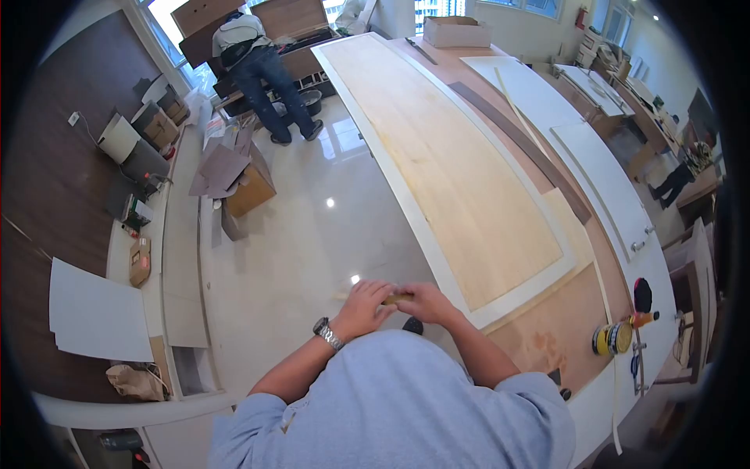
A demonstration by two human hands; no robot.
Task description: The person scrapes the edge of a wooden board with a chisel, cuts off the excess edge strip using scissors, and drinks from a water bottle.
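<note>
My left hand (364, 306), with a metal watch (328, 334) at its wrist, is closed at the front of my body. Close beside it, my right hand (426, 302) is closed too. Between them is a small, thin yellowish-brown piece (398, 298), mostly hidden by the fingers of both hands. To the right of my hands lies a long wooden panel (469, 211) with a white border, its near corner by my right forearm.
Cans (612, 338) and an orange-capped bottle (644, 319) stand on the worktable at right. A dark strip (519, 144) lies beyond the panel. A cardboard box (251, 186) is on the floor. One person (262, 74) bends over at the back; another person (678, 178) is far right.
</note>
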